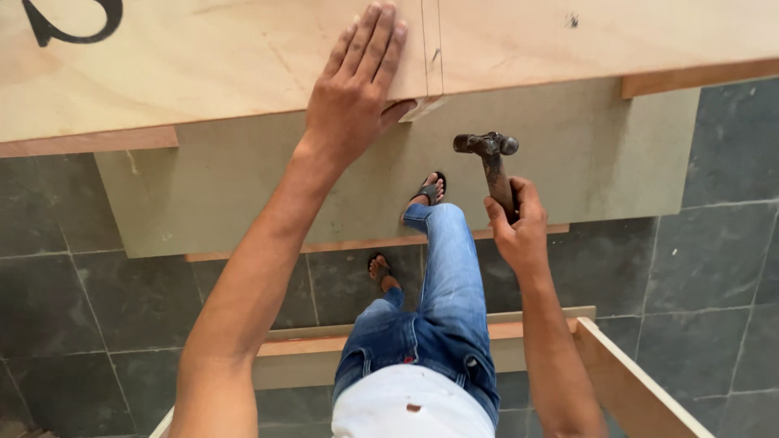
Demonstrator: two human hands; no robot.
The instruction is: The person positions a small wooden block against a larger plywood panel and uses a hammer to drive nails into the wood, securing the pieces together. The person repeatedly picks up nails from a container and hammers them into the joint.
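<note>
Hammer point(488, 162) up and ready, gripped in the right hand point(519, 231), fingers clamped round the wooden handle low down, metal head at the top, hanging in the air just below the front edge of the plywood sheet point(203, 57). Left hand point(353, 93) lies flat on that sheet, fingers spread and pressing down, grip open, thumb hooked under the edge. Just right of the fingertips run two thin pencil lines point(432, 40) across the ply, and a small nail point(436, 55) stands between them, close to the edge. Beneath the sheet sits a lower greenish board point(568, 154), its wooden edge strip showing. One sandalled foot point(430, 191) rests on that board, the other foot point(381, 268) is on the grey tiled floor point(714, 259). Blue jeans and a white shirt fill the lower middle, with a pale wooden frame point(625, 381) crossing behind the legs.
</note>
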